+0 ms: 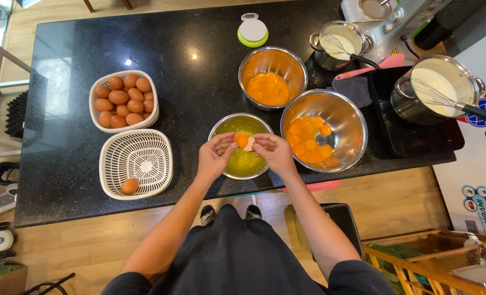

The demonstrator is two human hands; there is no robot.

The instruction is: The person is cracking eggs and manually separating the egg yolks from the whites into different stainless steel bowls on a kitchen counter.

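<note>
Two hands are meeting over the small steel bowl (242,146) at the near edge of the dark surface (68,164), and a cracked egg (244,141) is sitting right between them. The left hand (214,158) is cupping one shell half, in which the orange yolk is showing; the right hand (276,154) is pinching the other, paler shell piece, just beside it and touching or nearly so. Both sets of fingers are curled and grasping shell, neither released. The egg is hanging directly above the bowl's pale yellowish liquid, so anything dripping is falling straight down into it.

Beyond the right hand, a larger steel bowl (325,130) is holding a pool of yolks, nearer to that hand than to the left. A second yolk bowl (273,77) is standing farther back. Off to the left, well apart, a white basket (124,100) is filled with brown eggs, and a second basket (136,163) is holding a single egg. Two pots with whisks are standing at the far right.
</note>
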